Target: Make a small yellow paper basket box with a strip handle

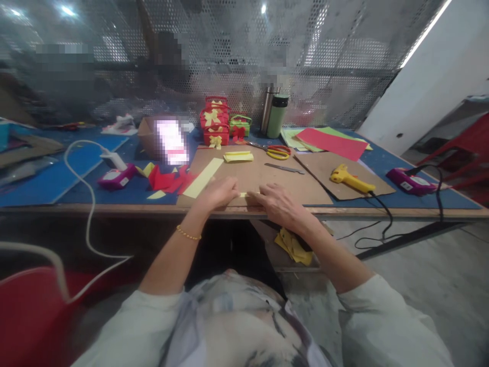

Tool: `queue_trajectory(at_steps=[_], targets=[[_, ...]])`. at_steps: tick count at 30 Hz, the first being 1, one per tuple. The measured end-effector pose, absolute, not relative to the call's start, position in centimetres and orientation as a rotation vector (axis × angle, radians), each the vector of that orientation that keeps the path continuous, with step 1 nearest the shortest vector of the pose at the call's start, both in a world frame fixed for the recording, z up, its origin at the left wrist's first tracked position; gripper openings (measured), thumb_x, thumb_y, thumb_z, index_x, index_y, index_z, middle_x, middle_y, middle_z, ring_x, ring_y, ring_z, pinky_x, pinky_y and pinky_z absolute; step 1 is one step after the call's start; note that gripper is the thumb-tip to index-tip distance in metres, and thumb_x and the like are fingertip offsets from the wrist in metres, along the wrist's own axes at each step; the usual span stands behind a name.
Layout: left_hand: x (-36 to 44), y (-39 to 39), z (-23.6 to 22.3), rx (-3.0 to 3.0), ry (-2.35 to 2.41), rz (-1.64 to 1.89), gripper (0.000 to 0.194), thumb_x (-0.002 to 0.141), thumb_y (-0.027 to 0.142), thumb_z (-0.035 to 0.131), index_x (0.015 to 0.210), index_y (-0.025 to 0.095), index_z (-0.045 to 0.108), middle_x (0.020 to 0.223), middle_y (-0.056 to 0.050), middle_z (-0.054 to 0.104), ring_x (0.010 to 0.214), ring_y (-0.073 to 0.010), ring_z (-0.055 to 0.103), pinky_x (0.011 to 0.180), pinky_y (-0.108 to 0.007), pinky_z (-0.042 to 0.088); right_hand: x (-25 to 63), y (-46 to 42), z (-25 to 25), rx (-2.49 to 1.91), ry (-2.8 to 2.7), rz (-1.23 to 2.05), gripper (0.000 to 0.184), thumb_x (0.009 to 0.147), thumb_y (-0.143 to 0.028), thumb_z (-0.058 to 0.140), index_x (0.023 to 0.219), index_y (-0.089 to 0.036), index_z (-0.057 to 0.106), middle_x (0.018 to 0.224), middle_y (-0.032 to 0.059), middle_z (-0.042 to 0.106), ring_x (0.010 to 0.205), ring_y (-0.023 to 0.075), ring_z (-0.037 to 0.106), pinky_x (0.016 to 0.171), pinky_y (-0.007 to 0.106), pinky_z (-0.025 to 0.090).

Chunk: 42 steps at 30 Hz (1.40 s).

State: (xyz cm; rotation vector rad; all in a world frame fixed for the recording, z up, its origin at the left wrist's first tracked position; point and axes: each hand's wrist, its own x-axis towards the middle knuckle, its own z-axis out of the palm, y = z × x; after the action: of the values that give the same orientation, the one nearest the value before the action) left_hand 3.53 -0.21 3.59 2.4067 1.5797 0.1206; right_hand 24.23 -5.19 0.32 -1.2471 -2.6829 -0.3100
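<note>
Between my two hands a narrow strip of yellow paper lies on the cardboard sheet, close to the table's front edge. My left hand is closed on its left end, and my right hand presses its fingers together on the right end. Most of the strip is hidden under the fingers. A flat yellow paper strip lies slantwise just left of my left hand. Beyond the hands sits a small stack of folded yellow paper. Farther right are a metal blade and yellow-handled scissors.
Red and green paper boxes with bows stand at the back beside a green flask. At right, a yellow glue gun rests on cardboard, its cord hanging over the edge. Left are red paper scraps, a lit phone and a white cable.
</note>
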Motion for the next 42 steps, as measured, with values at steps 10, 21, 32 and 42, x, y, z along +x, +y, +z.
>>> queue_trajectory(at_steps=[10,21,32,42], targets=[[3.0,0.0,3.5,2.368,1.561,0.212,0.008,0.083,0.023,0.058,0.075,0.021,0.058,0.085,-0.006,0.071,0.082,-0.0227,0.063,0.071,-0.034,0.041,23.5,-5.4,0.8,-1.287,-2.709,-0.303,0.028,0.107,-0.022,0.047,0.119,-0.019,0.072,0.097,0.0128,0.06,0.086,0.024,0.049,0.073,0.035,0.028],[0.3,-1.2,3.4,2.22,1.638,0.33,0.014,0.084,0.027,0.055,0.082,0.02,0.067,0.087,-0.005,0.073,0.085,-0.0222,0.064,0.072,-0.032,0.043,23.4,-5.8,0.7,-1.319,-2.683,-0.277,0.028,0.104,-0.016,0.049,0.122,-0.019,0.071,0.101,0.0133,0.061,0.089,0.025,0.051,0.072,0.035,0.028],[-0.3,-1.2,3.5,2.287,1.712,0.266,0.018,0.087,0.029,0.056,0.073,0.021,0.064,0.086,-0.005,0.075,0.088,-0.0235,0.067,0.077,-0.034,0.043,23.4,-5.7,0.8,-1.327,-2.693,-0.252,0.029,0.105,-0.02,0.05,0.125,-0.018,0.072,0.101,0.014,0.062,0.09,0.0249,0.052,0.071,0.034,0.029],[0.0,-0.4,3.9,2.371,1.738,0.085,0.022,0.086,0.033,0.058,0.067,0.022,0.056,0.088,-0.007,0.077,0.089,-0.0263,0.068,0.076,-0.036,0.041,23.4,-5.8,0.9,-1.346,-2.689,-0.228,0.029,0.107,-0.023,0.048,0.124,-0.019,0.072,0.1,0.0137,0.061,0.09,0.0244,0.054,0.071,0.034,0.029]])
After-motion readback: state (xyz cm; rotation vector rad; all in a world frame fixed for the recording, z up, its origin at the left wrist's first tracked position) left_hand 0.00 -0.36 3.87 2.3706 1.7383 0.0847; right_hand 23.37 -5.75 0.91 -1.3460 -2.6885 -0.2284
